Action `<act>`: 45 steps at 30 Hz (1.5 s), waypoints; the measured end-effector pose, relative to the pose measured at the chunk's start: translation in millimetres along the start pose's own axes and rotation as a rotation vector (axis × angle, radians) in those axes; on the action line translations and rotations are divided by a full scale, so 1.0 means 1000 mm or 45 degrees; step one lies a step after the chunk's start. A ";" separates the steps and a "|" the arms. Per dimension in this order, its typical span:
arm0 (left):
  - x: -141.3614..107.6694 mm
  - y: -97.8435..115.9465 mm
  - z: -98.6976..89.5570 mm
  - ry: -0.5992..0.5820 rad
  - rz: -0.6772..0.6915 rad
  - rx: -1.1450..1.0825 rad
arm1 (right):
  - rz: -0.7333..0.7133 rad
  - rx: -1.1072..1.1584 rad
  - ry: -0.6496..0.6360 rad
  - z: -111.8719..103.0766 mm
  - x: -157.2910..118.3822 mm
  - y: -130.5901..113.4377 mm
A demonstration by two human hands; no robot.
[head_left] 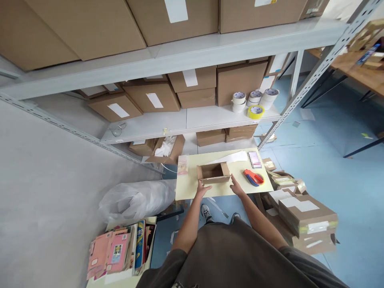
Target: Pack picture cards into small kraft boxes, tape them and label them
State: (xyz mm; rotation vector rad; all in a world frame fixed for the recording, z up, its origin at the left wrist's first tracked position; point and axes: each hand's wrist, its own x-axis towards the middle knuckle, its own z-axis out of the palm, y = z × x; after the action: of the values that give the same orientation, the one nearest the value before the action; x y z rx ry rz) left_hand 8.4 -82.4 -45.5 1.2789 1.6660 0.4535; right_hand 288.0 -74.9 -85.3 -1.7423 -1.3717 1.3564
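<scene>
A small open cardboard box (213, 180) stands on the pale yellow table with its open top facing up and the inside in shadow. My left hand (204, 189) is at its near left corner, thumb stretched out sideways and fingertips against the front wall. Close to the near right corner is my right hand (236, 186), its fingers apart; whether it touches the cardboard I cannot tell. Neither hand is closed around anything. To the right lies a red and blue tape dispenser (253, 177) with a yellow roll.
White paper (231, 157) and a blurred-out phone-like item (255, 159) lie along the table's (192, 192) back. A shelf (168, 122) behind carries boxes and tape rolls (255, 112). Cartons (306, 212) are piled at right; a plastic bag (138, 200) and magazines (120, 248) are at left.
</scene>
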 end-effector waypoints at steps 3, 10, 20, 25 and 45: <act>-0.008 0.010 -0.017 0.284 -0.096 0.024 | -0.076 0.022 0.085 -0.018 -0.001 -0.024; 0.003 0.045 -0.043 0.307 0.236 0.227 | -0.323 0.046 -0.002 -0.023 0.013 -0.102; 0.045 0.039 -0.053 -0.100 0.080 0.306 | -0.480 -0.353 -0.328 0.041 0.024 -0.138; 0.050 0.027 -0.059 -0.313 0.129 0.447 | -0.416 -0.505 -0.311 0.035 0.029 -0.134; 0.064 0.019 -0.039 0.035 0.455 0.686 | 0.144 -1.190 -0.202 0.006 0.067 -0.117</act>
State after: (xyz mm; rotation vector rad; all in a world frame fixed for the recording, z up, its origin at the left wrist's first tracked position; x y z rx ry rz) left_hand -14.6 -8.3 -41.6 1.9914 1.6431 0.2314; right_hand 236.2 26.1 -12.8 -2.3253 -2.2571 0.9593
